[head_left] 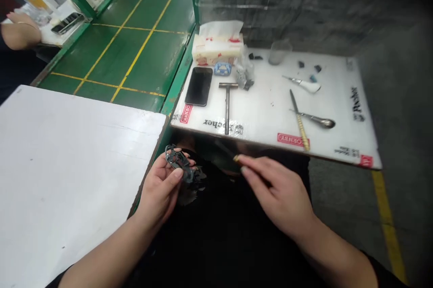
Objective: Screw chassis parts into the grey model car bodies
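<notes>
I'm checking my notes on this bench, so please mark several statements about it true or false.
1. The left hand holds a dark part. True.
2. The phone lies to the right of the T-shaped tool. False: the phone lies to its left.
3. A tissue sticks up from the tissue box. True.
4. The right hand holds nothing. False: its fingertips pinch a small yellowish object, too blurred to identify.
</notes>
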The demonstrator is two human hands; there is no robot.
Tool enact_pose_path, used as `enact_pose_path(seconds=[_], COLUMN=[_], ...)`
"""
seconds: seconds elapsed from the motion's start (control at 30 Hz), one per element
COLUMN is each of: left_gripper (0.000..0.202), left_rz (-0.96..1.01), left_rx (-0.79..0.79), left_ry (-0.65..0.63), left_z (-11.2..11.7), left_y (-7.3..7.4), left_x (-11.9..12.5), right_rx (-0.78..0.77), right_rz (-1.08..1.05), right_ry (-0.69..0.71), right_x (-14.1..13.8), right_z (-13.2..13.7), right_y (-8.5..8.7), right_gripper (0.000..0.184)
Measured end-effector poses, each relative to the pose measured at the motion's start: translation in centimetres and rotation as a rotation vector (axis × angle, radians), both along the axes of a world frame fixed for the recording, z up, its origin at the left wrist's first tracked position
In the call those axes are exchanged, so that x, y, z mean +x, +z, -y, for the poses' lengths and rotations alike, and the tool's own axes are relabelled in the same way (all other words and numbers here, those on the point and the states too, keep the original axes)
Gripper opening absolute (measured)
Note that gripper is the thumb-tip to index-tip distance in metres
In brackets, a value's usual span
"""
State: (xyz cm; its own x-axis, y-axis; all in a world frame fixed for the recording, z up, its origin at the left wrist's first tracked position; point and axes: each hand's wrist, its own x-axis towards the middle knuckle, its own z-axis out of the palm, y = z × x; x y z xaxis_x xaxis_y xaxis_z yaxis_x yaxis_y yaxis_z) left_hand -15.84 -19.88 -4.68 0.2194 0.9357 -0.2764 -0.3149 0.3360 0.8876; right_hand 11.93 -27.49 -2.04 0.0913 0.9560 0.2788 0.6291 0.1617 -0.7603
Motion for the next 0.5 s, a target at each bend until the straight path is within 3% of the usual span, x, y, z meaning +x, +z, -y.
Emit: enact_pose_path(seconds=[0.07,0.17,0.33,0.5], left_gripper=[0.052,0.050,0.055,0.068], left_rz=[0.108,0.225,0.192,-0.005], left_rx=[-0.130,-0.252,-0.256,-0.186], left_ry=[-0.078,-0.221,-0.300,-0.286], left_z=[-0.1,0.6,1.7,1.6], left_y=[0.1,0.0,-0.8,-1.2], left_x=[0.1,0.3,0.4,0.2], right_rx=[0.036,-0.023,-0.148,0.009], right_rz=[0.181,0.390,0.594,0.551], right_ry=[-0.233,-0.394,-0.308,-0.327], right_x=[2.3,5.3,7.0,4.3], right_z=[-1.6,-4.4,-6.6,-4.2], right_y=[-1.0,-3.1,-5.3,-3.4], right_gripper=[0.034,0.044,0.044,0.037])
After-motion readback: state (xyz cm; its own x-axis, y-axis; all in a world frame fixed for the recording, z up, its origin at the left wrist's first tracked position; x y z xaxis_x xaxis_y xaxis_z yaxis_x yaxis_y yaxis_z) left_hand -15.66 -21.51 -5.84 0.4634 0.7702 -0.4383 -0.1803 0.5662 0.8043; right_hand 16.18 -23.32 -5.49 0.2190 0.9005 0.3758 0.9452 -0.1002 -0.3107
